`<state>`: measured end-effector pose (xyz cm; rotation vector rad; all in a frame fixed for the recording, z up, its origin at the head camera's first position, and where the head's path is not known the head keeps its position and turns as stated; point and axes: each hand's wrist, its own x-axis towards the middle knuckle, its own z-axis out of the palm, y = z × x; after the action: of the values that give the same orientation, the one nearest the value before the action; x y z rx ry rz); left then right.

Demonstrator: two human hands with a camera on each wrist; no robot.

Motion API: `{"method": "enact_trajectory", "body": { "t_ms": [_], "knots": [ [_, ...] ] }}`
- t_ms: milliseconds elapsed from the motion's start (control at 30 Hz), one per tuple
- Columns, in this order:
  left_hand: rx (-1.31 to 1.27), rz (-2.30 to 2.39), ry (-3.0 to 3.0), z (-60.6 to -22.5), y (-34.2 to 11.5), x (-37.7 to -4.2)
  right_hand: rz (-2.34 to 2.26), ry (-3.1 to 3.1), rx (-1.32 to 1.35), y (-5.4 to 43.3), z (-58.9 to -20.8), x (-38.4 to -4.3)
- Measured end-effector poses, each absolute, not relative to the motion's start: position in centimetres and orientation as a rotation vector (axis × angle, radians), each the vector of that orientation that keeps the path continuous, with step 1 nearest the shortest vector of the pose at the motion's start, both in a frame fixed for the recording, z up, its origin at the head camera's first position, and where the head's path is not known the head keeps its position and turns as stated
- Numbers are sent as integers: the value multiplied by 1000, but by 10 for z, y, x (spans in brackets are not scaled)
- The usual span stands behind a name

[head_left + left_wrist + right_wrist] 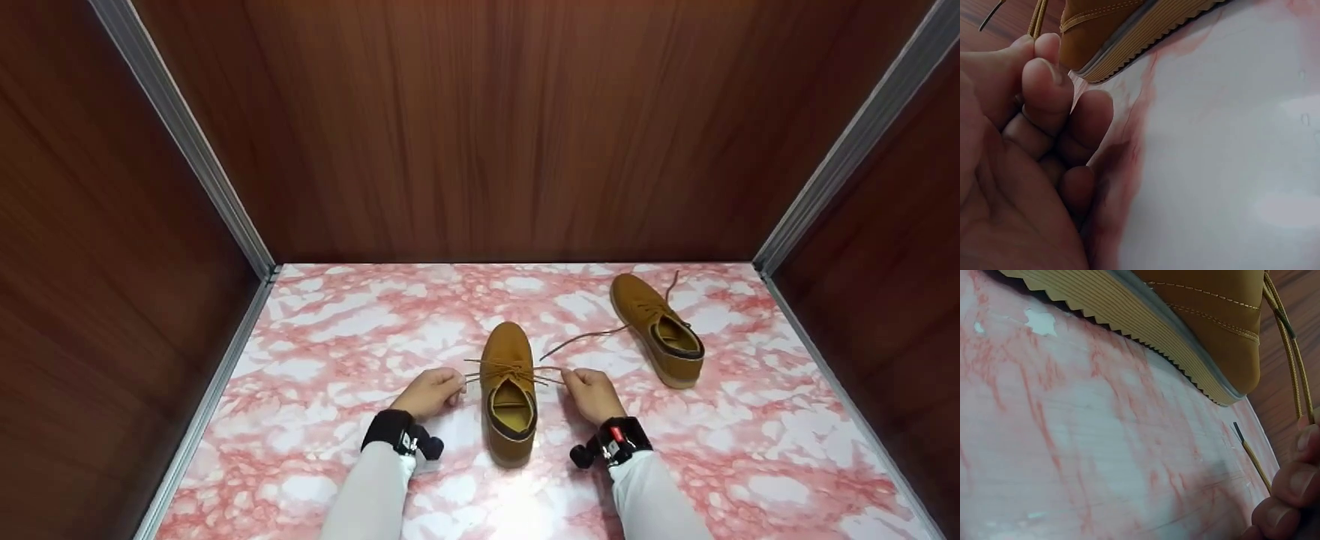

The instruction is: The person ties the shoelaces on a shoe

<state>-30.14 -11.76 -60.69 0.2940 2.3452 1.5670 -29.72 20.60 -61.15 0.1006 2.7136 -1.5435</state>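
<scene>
In the head view, the table (300,435) spread across the lower part of the frame, pink-marbled and glossy. Just below the centre, the near shoe (507,341) stood on its sole, toe toward the top. The far shoe (630,292) stood at the right, its far lace (592,334) trailing toward the middle.

Left of the near shoe, the left hand (431,391) pinched a doubled strand of lace (1040,14) between thumb and forefinger, the other fingers loosely curled. On the opposite side, the right hand (595,394) pinched two strands at its fingertips. Neither hand appeared to touch the near shoe, so level, equal pulls seemed the best way to snug the crossing over the tongue without dragging it sideways.

Smallest were the dark ends: a left tip (989,17) at the upper left of the left wrist view, and a right tip (1238,430) at the lower right of the other wrist view. Catching either one in the pull probably risked undoing the loops.
</scene>
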Motion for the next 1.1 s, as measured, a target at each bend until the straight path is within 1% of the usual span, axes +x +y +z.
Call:
{"method": "enact_trajectory", "body": {
  "t_ms": [533,833,1100],
  "knots": [
    [282,1487,2422,-606,-101,-296,-1572,2632,161,207,-607,-295],
    [196,1504,2476,-611,-105,-295,-1615,2603,177,207,-606,-296],
    [231,1543,2466,-609,-105,-290,-1635,2586,165,207,-602,-295]
  ]
}}
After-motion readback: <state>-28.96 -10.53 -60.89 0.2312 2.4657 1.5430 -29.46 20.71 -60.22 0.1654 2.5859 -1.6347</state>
